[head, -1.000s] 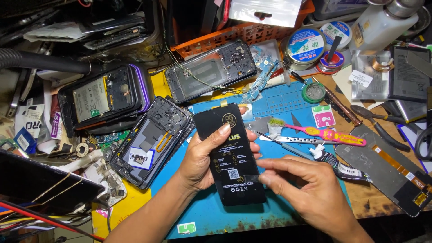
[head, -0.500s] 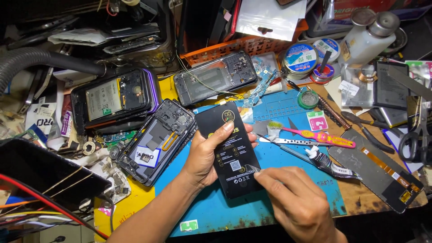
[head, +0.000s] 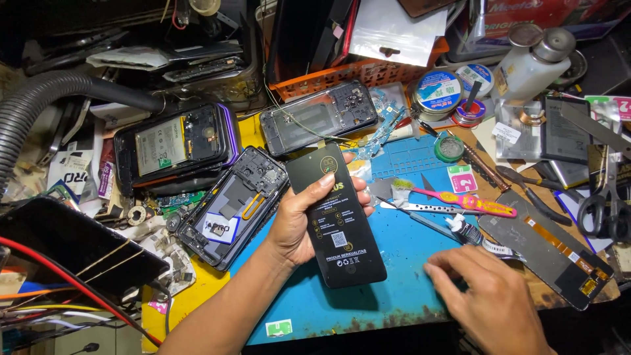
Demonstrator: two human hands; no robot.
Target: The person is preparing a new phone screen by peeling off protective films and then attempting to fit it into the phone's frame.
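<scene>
Left hand (head: 297,227) clamped around black battery (head: 335,217), thumb across its upper face; battery held over blue mat (head: 394,263), long axis running 11 to 5 o'clock. Right hand (head: 490,299) at 4 o'clock of battery, apart from it, holding nothing, fingertips down on mat. Opened phone (head: 230,204) at 9 o'clock; tweezers (head: 420,209) and toothbrush (head: 460,199) at 2 o'clock.
</scene>
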